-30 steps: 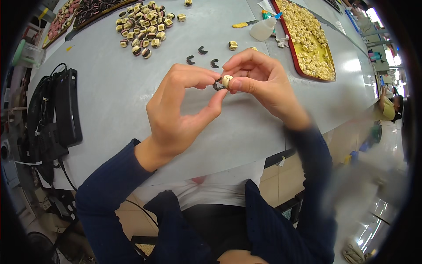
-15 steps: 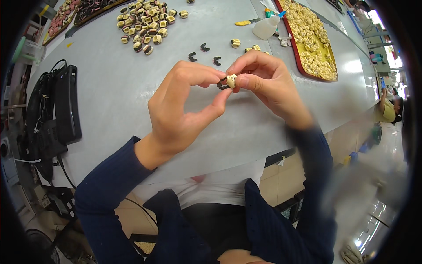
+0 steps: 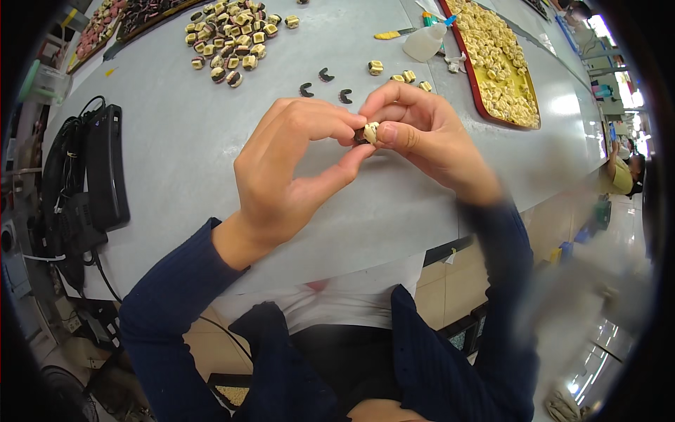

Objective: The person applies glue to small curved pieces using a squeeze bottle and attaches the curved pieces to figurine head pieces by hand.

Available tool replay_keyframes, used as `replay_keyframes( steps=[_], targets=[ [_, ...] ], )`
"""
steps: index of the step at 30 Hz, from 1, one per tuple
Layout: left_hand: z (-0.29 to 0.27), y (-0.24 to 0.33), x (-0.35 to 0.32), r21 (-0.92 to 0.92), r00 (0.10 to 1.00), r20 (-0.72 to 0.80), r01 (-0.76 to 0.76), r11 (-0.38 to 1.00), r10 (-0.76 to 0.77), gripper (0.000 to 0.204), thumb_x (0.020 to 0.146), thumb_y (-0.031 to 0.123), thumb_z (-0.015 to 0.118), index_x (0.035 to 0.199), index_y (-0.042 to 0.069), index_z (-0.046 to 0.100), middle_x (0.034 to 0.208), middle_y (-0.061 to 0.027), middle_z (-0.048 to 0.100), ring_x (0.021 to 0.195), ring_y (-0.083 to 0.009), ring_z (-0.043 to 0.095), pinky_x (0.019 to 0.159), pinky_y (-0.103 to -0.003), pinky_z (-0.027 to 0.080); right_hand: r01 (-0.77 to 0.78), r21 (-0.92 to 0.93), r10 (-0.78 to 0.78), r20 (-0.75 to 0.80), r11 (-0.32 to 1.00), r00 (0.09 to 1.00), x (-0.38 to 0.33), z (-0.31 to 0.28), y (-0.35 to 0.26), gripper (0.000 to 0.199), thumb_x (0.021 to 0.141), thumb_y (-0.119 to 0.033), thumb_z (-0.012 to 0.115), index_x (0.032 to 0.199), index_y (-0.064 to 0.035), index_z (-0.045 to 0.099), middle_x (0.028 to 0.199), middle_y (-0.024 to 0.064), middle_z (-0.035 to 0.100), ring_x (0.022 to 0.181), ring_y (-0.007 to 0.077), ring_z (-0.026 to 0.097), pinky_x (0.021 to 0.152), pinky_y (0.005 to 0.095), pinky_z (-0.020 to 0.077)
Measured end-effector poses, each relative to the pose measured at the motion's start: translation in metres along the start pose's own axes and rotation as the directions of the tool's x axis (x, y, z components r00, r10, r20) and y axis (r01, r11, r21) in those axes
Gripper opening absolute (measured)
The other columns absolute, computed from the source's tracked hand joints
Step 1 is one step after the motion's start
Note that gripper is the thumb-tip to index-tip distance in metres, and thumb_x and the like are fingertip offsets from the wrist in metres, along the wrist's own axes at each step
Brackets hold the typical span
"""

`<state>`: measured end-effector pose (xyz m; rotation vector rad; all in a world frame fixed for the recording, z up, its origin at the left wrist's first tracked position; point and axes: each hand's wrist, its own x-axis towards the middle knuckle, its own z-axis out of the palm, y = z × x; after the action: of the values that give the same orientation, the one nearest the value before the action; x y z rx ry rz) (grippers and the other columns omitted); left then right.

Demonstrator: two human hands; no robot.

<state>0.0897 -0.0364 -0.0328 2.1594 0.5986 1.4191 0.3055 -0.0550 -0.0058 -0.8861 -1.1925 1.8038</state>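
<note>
Above the grey table, my two hands meet over one small part. My left hand [image 3: 281, 165] pinches a dark C-shaped piece [image 3: 360, 136] between thumb and fingers. Between thumb and forefinger, my right hand [image 3: 439, 144] grips a small cream block [image 3: 372, 131]. The dark piece sits against the block's left side; fingertips hide part of both. Just beyond the hands lie three loose dark C-shaped pieces [image 3: 345, 96]. A few cream blocks [image 3: 376, 67] rest behind my right hand.
A pile of cream-and-dark blocks [image 3: 235, 32] lies at the far left. To the right is a red-rimmed tray [image 3: 472, 88] of cream pieces, beside a squeeze bottle [image 3: 424, 43] and a yellow-handled tool [image 3: 395, 35]. A black device with cables [image 3: 109, 165] stands left.
The dark piece has moved right, onto the cream block, closing most of the gap seen between them. My left fingertips have come closer to my right hand.
</note>
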Motion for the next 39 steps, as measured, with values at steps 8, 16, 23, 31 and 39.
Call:
replay_keyframes(
  steps=[8,16,23,31,39],
  targets=[
    [-0.017,-0.015,0.018,0.226,0.996,-0.050,-0.062,0.972,0.075,0.030,0.070,0.000,0.082,0.093,0.005,0.064,0.100,-0.0076,0.071,0.096,-0.0275,0.063,0.084,-0.035,0.050,0.131,-0.075,-0.136,-0.067,0.989,0.988,-0.003,-0.011,-0.005,0.043,0.096,-0.019,0.066,0.131,0.0048,0.058,0.121,0.0137,0.064,0.110,0.0163,0.062,0.100,0.0307,0.0490],
    [-0.025,-0.031,0.024,0.312,0.975,0.215,-0.117,0.943,0.050,0.024,0.075,-0.002,0.076,0.088,0.005,0.057,0.101,-0.0065,0.071,0.114,-0.0291,0.056,0.093,-0.039,0.047,0.315,-0.038,-0.317,-0.160,0.948,0.935,-0.005,-0.037,-0.007,0.034,0.100,-0.020,0.062,0.127,0.0020,0.060,0.116,0.0114,0.066,0.102,0.0157,0.063,0.095,0.0285,0.0509],
    [-0.034,-0.035,0.023,0.283,0.944,0.323,-0.031,0.959,-0.065,0.023,0.077,-0.004,0.073,0.084,0.004,0.052,0.098,-0.0071,0.070,0.108,-0.0281,0.056,0.090,-0.039,0.046,0.393,-0.142,-0.411,-0.130,0.909,0.902,-0.005,-0.041,-0.007,0.026,0.100,-0.017,0.061,0.117,0.0032,0.062,0.104,0.0090,0.066,0.092,0.0139,0.060,0.087,0.0278,0.0506],
    [-0.037,-0.037,0.022,0.234,0.928,0.359,0.016,0.972,-0.101,0.022,0.079,-0.002,0.073,0.084,0.004,0.052,0.096,-0.0076,0.069,0.104,-0.0254,0.057,0.087,-0.037,0.047,0.380,-0.229,-0.422,-0.174,0.896,0.890,-0.003,-0.039,-0.007,0.027,0.099,-0.016,0.062,0.119,0.0029,0.063,0.107,0.0104,0.067,0.094,0.0144,0.062,0.088,0.0277,0.0512],
    [-0.031,-0.039,0.019,0.158,0.917,0.375,0.082,0.984,-0.136,0.020,0.080,-0.003,0.072,0.086,0.002,0.054,0.092,-0.0092,0.066,0.097,-0.0263,0.059,0.085,-0.036,0.048,0.275,-0.309,-0.339,-0.178,0.911,0.924,-0.006,-0.031,-0.010,0.032,0.097,-0.011,0.062,0.126,0.0023,0.060,0.117,0.0129,0.066,0.096,0.0127,0.060,0.092,0.0262,0.0479]
  ],
)
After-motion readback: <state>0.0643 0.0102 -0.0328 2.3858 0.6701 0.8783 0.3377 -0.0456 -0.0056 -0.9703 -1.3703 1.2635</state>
